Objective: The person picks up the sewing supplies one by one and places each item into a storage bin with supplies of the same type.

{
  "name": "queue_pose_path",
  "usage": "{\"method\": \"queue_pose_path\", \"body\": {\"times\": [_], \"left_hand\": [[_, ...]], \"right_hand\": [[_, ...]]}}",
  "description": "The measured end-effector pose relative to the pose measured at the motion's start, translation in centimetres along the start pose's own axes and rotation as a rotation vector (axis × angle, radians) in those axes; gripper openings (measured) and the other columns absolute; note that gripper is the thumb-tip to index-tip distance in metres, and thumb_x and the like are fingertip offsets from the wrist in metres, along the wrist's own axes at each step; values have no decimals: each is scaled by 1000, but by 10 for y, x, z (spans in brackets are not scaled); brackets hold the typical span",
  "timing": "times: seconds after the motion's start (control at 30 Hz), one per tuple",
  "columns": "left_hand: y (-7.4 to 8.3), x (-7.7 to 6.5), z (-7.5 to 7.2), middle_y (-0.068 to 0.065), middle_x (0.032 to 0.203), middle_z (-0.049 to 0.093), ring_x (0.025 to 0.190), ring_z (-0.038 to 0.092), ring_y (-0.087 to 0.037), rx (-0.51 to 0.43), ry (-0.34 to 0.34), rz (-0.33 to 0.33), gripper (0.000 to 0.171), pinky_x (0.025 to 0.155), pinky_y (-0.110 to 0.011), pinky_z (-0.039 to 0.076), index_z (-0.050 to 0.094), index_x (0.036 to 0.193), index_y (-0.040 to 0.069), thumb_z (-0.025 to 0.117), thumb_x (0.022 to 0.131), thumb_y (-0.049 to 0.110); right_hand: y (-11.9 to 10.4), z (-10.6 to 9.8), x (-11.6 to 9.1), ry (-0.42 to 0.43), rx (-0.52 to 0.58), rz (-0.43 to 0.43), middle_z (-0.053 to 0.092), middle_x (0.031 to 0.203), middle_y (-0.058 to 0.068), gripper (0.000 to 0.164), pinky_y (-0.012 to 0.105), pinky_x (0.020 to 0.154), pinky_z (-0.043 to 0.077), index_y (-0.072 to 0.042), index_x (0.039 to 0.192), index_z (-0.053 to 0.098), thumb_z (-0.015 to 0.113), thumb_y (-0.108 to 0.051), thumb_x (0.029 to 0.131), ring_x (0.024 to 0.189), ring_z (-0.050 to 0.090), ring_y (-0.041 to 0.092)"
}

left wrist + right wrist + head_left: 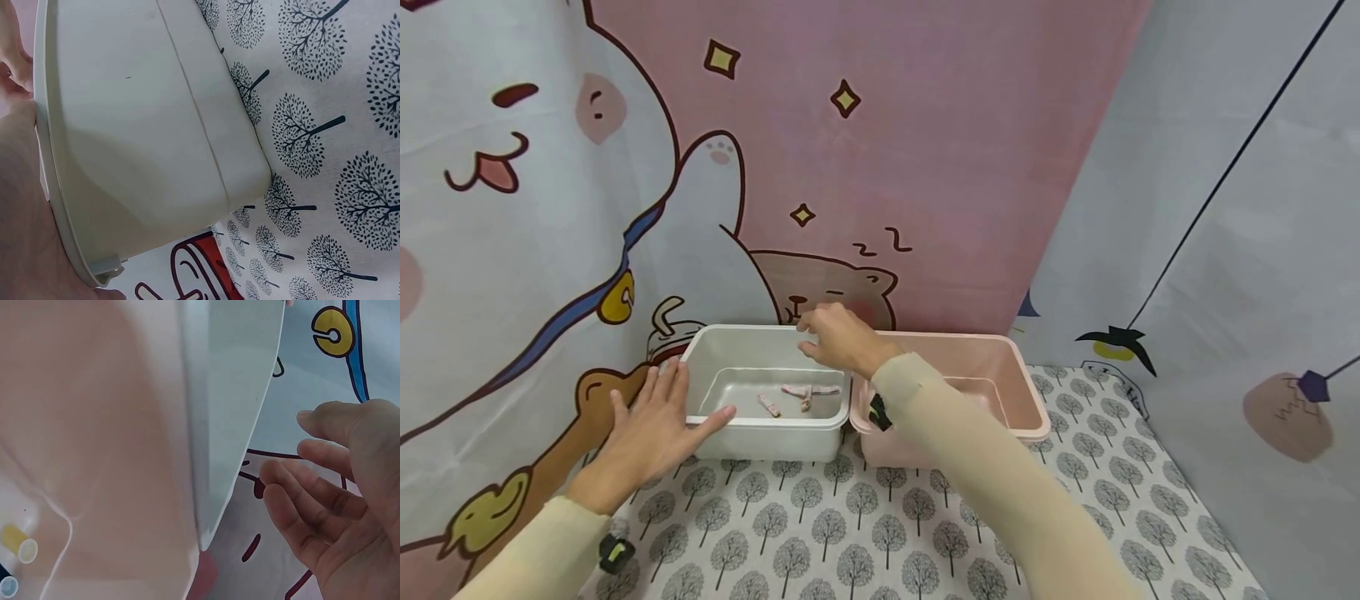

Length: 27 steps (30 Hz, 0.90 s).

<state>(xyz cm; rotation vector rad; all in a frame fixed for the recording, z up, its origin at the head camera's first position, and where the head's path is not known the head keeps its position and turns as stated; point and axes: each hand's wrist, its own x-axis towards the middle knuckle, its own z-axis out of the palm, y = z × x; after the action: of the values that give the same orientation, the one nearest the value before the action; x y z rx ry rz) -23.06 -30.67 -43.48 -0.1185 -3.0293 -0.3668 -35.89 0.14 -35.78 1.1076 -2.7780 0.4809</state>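
My left hand (651,425) is at the left end of the white bin (767,442), fingers spread and thumb over its front corner. In the left wrist view the hand lies along the bin's rim (53,156). My right hand (838,337) hovers above the back of the bins, where the white one meets the pink bin (895,450). Its fingers (300,519) are loosely bent with nothing between them. Several small pale pink strips (767,406) with brownish ends lie on the white bin's floor.
Inside the pink bin are a small yellow cylinder (19,544) and a dark blue one (7,582), both with pale ends. The bins stand side by side on a tree-print cloth (827,533). A cartoon-printed curtain (940,167) hangs close behind them.
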Motion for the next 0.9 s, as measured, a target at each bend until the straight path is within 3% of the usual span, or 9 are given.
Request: {"method": "queue_pose_path", "body": {"times": [0.27,0.67,0.9], "left_hand": [[-3,0,-2,-40,190,4,174,10,-71,9,7,2,129,123,-104,-2,12,181,-11,47,108,89],[-5,2,-2,-39,191,3,175,8,-71,10,12,12,129,123,-104,-4,12,182,-10,47,108,89],[-4,1,-2,-40,190,9,174,11,-71,18,15,21,126,124,-104,-2,16,182,-11,47,109,88]], "right_hand": [[4,-3,-18,38,-6,-26,83,131,15,34,41,103,71,-5,142,82,78,-24,114,121,82,30],[10,-16,-61,97,9,-54,81,125,16,29,37,88,69,-4,136,84,70,-14,113,99,78,23],[14,-16,-86,153,25,-100,82,123,18,28,35,88,70,0,132,83,70,-9,109,99,81,25]]}}
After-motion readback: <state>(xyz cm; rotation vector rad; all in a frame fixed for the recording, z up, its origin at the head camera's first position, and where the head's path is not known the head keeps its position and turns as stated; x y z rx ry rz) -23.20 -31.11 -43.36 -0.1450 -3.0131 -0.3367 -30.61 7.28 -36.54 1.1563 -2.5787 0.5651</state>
